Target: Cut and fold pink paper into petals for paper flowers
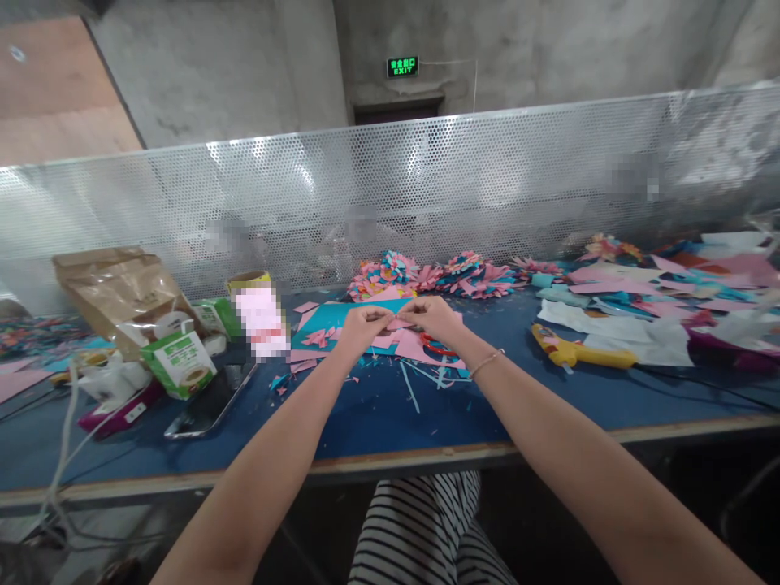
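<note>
The left hand (363, 327) has its thumb and fingers drawn together at the tips, pinching a small pink paper piece (400, 322) from one side. The right hand (435, 315) grasps the same piece from the other side, its fingers bent and nearly meeting those of the left (the exact fold of the paper is too small to make out). The piece is held between the two sets of fingertips, above the middle of the blue table (390, 435), just over a teal sheet (322, 317). One bracelet (487, 363) circles the right wrist.

Counting around the hands: one red handle (437, 346), perhaps of scissors, lies partly hidden just beside the right wrist; pink scraps and thin pale blue strips (410, 388) lie scattered near it, too many to number. Beyond the hands sit two large paper clusters (475, 275) in pink and blue, side by side before one perforated metal panel (292, 195).

To the right lies one yellow glue gun (573, 353), with a loose heap of paper sheets (634, 276) behind it. To the left are one phone (210, 406), one brown paper bag (122, 288), two green cartons (181, 366), one behind the other, and one yellow-rimmed object (249, 279) whose front is blurred. One lit exit sign (403, 67) hangs on the wall.
</note>
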Action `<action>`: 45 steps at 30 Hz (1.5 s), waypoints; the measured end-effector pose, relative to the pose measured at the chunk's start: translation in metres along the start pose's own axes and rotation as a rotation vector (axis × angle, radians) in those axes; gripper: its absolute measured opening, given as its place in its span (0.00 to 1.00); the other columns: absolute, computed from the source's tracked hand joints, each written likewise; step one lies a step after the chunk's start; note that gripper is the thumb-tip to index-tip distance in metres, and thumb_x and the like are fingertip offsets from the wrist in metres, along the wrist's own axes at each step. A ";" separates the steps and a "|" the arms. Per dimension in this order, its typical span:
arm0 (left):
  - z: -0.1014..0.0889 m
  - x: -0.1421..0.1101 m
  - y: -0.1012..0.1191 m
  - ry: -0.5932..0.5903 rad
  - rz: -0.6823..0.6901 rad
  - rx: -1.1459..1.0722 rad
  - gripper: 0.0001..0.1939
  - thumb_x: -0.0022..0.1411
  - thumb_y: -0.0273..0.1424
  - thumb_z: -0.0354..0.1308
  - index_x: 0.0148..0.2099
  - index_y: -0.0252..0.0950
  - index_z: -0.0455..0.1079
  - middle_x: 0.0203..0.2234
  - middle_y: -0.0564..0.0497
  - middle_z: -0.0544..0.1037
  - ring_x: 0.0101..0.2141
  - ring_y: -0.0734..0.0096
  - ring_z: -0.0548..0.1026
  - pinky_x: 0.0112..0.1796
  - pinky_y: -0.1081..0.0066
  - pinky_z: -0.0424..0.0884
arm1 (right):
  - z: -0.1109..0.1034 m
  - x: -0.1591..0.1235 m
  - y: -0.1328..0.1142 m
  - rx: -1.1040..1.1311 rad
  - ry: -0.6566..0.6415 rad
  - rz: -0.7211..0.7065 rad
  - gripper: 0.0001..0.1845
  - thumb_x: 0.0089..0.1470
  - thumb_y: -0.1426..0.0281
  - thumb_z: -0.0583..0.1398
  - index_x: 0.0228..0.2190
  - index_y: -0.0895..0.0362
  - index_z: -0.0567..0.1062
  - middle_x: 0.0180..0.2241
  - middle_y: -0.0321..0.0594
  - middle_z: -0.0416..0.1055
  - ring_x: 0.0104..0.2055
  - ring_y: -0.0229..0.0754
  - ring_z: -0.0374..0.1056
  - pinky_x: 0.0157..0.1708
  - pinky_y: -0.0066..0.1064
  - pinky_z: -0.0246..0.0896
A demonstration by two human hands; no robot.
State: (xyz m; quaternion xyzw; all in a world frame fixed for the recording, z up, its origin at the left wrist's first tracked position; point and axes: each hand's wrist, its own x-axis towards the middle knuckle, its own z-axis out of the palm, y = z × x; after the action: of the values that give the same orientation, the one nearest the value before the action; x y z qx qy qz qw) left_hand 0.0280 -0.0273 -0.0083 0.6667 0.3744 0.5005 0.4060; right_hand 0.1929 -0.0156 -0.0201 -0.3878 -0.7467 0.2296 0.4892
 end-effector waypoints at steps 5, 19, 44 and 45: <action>-0.003 0.003 0.000 0.014 0.065 0.125 0.08 0.43 0.33 0.60 0.26 0.33 0.71 0.20 0.52 0.74 0.23 0.73 0.72 0.30 0.68 0.72 | 0.001 0.004 0.008 0.086 -0.010 0.050 0.13 0.40 0.62 0.59 0.22 0.60 0.75 0.17 0.34 0.64 0.19 0.31 0.54 0.20 0.26 0.49; -0.006 0.004 -0.006 0.026 0.182 0.365 0.05 0.46 0.29 0.53 0.22 0.33 0.67 0.16 0.54 0.69 0.19 0.76 0.68 0.23 0.75 0.64 | 0.002 0.006 0.018 0.083 -0.031 0.036 0.10 0.42 0.65 0.56 0.21 0.60 0.70 0.16 0.32 0.60 0.19 0.31 0.54 0.20 0.25 0.49; -0.002 0.001 -0.003 0.042 -0.051 -0.125 0.10 0.43 0.35 0.59 0.25 0.33 0.65 0.18 0.55 0.68 0.21 0.79 0.68 0.27 0.74 0.68 | 0.006 0.001 0.005 0.190 -0.075 0.078 0.14 0.42 0.60 0.58 0.21 0.60 0.68 0.19 0.33 0.62 0.22 0.32 0.58 0.24 0.26 0.55; -0.001 0.000 -0.003 0.035 -0.062 -0.121 0.09 0.43 0.34 0.59 0.25 0.33 0.65 0.19 0.55 0.68 0.22 0.78 0.69 0.27 0.73 0.68 | 0.007 0.001 0.004 0.188 -0.060 0.079 0.14 0.42 0.60 0.58 0.21 0.60 0.68 0.19 0.33 0.62 0.22 0.32 0.58 0.24 0.26 0.55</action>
State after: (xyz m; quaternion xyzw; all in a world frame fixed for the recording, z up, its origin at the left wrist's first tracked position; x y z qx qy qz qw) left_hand 0.0270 -0.0259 -0.0111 0.6202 0.3712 0.5210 0.4540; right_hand 0.1882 -0.0120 -0.0253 -0.3625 -0.7203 0.3292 0.4913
